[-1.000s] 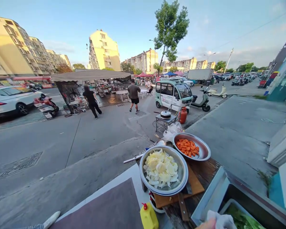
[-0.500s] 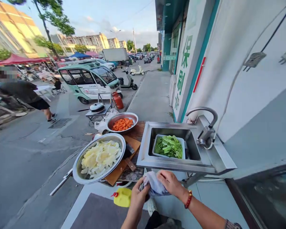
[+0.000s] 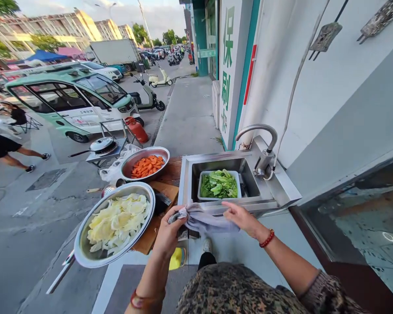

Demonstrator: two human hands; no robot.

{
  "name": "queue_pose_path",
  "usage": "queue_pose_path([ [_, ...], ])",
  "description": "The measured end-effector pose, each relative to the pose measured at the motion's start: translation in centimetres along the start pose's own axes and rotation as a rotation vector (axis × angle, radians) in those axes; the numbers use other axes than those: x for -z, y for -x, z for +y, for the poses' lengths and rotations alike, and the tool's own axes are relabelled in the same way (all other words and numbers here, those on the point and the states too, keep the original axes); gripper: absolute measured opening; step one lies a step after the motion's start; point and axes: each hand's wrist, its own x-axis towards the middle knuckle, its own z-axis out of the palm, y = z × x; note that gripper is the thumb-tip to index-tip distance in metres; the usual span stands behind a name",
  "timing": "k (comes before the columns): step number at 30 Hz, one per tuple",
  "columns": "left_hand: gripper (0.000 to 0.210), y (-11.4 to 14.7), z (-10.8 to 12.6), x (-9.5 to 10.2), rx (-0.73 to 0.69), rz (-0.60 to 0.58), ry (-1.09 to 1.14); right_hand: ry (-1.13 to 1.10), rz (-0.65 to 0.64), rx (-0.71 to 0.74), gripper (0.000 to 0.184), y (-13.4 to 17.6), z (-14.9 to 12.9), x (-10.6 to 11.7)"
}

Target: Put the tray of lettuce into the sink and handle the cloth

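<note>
My left hand (image 3: 167,233) and my right hand (image 3: 240,218) hold a pale grey cloth (image 3: 203,219) stretched between them, just in front of the steel sink's front rim (image 3: 216,207). Inside the sink sits a white tray of green leaves (image 3: 219,184). A curved tap (image 3: 263,144) rises at the sink's right side. Left of my left hand is a large metal bowl of pale sliced vegetable (image 3: 115,221), resting partly on a wooden cutting board (image 3: 157,218).
A metal bowl of sliced carrot (image 3: 146,163) stands behind the board. A yellow bottle (image 3: 176,258) lies below my hands. On the street are a wok on a stand (image 3: 101,146), a red gas cylinder (image 3: 136,129), a green minicar (image 3: 68,100) and a walking person (image 3: 6,148).
The view swung right and down from the street to the sink. Both hands came into view, moved up to the sink's rim and spread the bunched cloth out between them.
</note>
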Motion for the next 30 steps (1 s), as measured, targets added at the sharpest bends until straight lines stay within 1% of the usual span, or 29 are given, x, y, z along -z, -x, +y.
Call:
queue_pose_path([
  [1,0.033,-1.3,0.7,-0.2,-0.011,-0.043,-0.018,0.014,-0.09,-0.042,0.046,-1.2,0.8,-0.7],
  [2,0.029,-2.5,1.4,-0.4,-0.024,-0.088,-0.04,0.028,-0.157,-0.07,0.039,-2.5,1.5,-1.5],
  [3,0.026,-3.7,2.0,-0.3,-0.04,-0.13,-0.062,0.036,-0.182,-0.079,0.033,-3.8,2.1,-2.1],
  [4,0.023,-4.9,2.6,-0.1,-0.054,-0.163,-0.084,0.031,-0.155,-0.07,0.03,-5.1,2.4,-2.6],
  [5,0.021,-6.0,3.0,0.4,-0.065,-0.184,-0.105,0.014,-0.078,-0.043,0.03,-6.3,2.4,-2.8],
  [6,0.02,-7.1,3.4,1.0,-0.071,-0.196,-0.126,-0.003,0.031,-0.005,0.029,-7.3,2.1,-2.8],
  [8,0.019,-9.1,3.7,2.8,-0.078,-0.208,-0.179,0.0,0.228,0.084,0.024,-9.0,0.7,-2.0],
  [9,0.018,-10.0,3.6,3.9,-0.082,-0.217,-0.219,0.025,0.285,0.133,0.021,-9.6,-0.3,-1.4],
  [10,0.016,-10.8,3.3,5.0,-0.086,-0.23,-0.272,0.061,0.311,0.176,0.017,-10.0,-1.2,-1.0],
  [11,0.014,-11.5,3.0,6.2,-0.093,-0.248,-0.337,0.098,0.305,0.209,0.015,-10.4,-2.2,-0.7],
  [12,0.013,-12.1,2.5,7.2,-0.103,-0.265,-0.403,0.12,0.272,0.229,0.013,-10.7,-3.1,-0.7],
  [14,0.014,-13.1,1.5,9.0,-0.11,-0.285,-0.493,0.095,0.169,0.212,0.014,-11.3,-4.3,-1.3],
  [16,0.017,-13.8,0.8,10.4,-0.052,-0.265,-0.478,0.019,0.084,0.135,0.016,-12.1,-4.9,-2.5],
  [18,0.019,-14.7,0.8,11.4,0.052,-0.205,-0.396,-0.007,0.083,0.066,0.017,-13.1,-4.9,-3.8],
  [19,0.019,-15.3,1.1,11.9,0.08,-0.175,-0.363,0.022,0.103,0.053,0.017,-13.6,-4.8,-4.2],
  [20,0.02,-16.0,1.6,12.3,0.074,-0.148,-0.347,0.077,0.125,0.054,0.017,-14.2,-4.7,-4.6],
  [21,0.02,-16.7,2.3,12.7,0.033,-0.134,-0.349,0.153,0.138,0.061,0.017,-14.7,-4.6,-4.8],
  [23,0.019,-18.1,3.7,13.8,-0.105,-0.154,-0.416,0.342,0.134,0.064,0.015,-15.5,-4.9,-5.0],
  [24,0.018,-18.6,4.4,14.4,-0.163,-0.192,-0.486,0.442,0.135,0.058,0.013,-15.7,-5.2,-5.1],
  [25,0.017,-19.1,4.9,15.0,-0.189,-0.254,-0.584,0.539,0.146,0.052,0.011,-16.0,-5.7,-5.2],
  [26,0.016,-19.4,5.2,15.5,-0.181,-0.329,-0.701,0.629,0.163,0.058,0.008,-16.1,-6.3,-5.4],
  [28,0.018,-19.7,5.2,16.2,-0.099,-0.457,-0.922,0.763,0.184,0.134,0.009,-16.4,-7.4,-6.2],
  [29,0.024,-19.9,4.8,16.1,-0.062,-0.481,-0.988,0.796,0.167,0.192,0.011,-16.5,-7.9,-6.8],
  [30,0.031,-20.1,4.2,15.8,-0.05,-0.471,-1.013,0.804,0.127,0.248,0.013,-16.6,-8.3,-7.3],
])
